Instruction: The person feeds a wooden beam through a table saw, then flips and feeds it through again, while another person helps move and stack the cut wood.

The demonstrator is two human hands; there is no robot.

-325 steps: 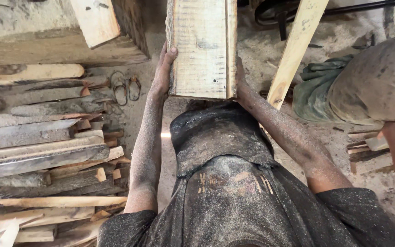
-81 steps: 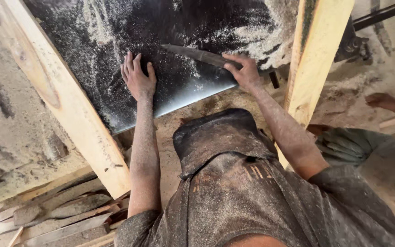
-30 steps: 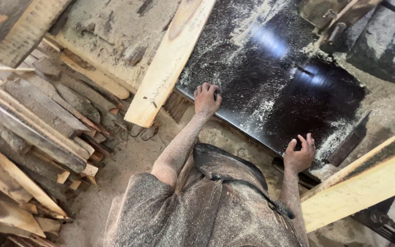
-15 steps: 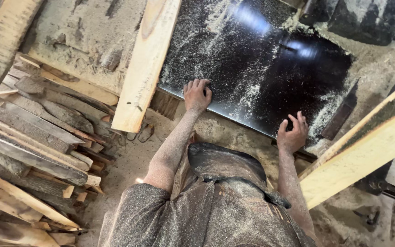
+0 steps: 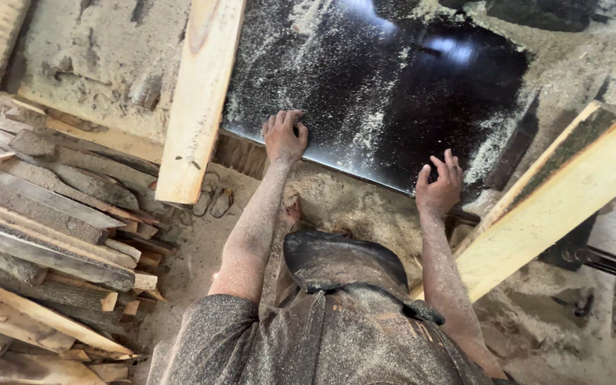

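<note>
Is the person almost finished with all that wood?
Partly. Done: a pile of cut slabs lies stacked at the left. In hand: the left hand rests on the edge of the dusty black table, the right hand hovers open near it. Left: two pale planks lean at the table, uncut.

Glossy black table top (image 5: pixel 393 107), pale sawdust speckles; yellow-tan planks (image 5: pixel 197 100); grey weathered offcuts (image 5: pixel 44 228).

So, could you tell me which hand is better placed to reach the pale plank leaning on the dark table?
Probably the left hand: it rests on the table edge close beside that plank, while the right hand sits farther away.
</note>
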